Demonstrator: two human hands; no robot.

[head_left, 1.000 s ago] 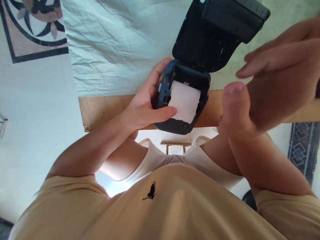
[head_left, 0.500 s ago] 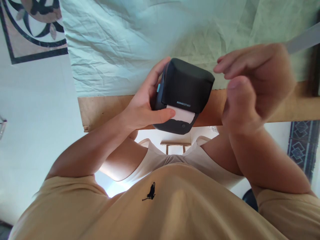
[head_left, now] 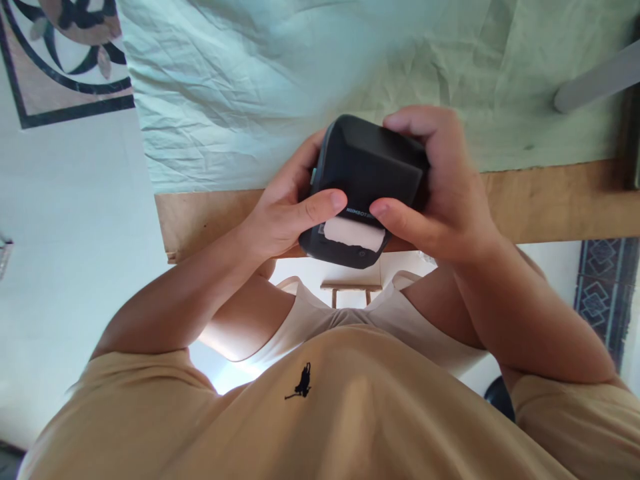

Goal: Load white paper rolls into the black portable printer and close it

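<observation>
A printer is gripped by the left hand and right hand above the desk edge; its lid is best pressed evenly, paper kept protruding.

1. The left hand reaches in from the lower left, forearm bent at the elbow and angled up toward the middle.
2. Its thumb lies flat and points right; its fingers curl away behind, so the grip is closed around what it holds.
3. The right hand comes in from the lower right, wrist bent inward.
4. Its thumb points left, its tip near the left thumb's tip but apart from it; its fingers wrap over the top, clamped.
5. Both forearms are bare.
</observation>
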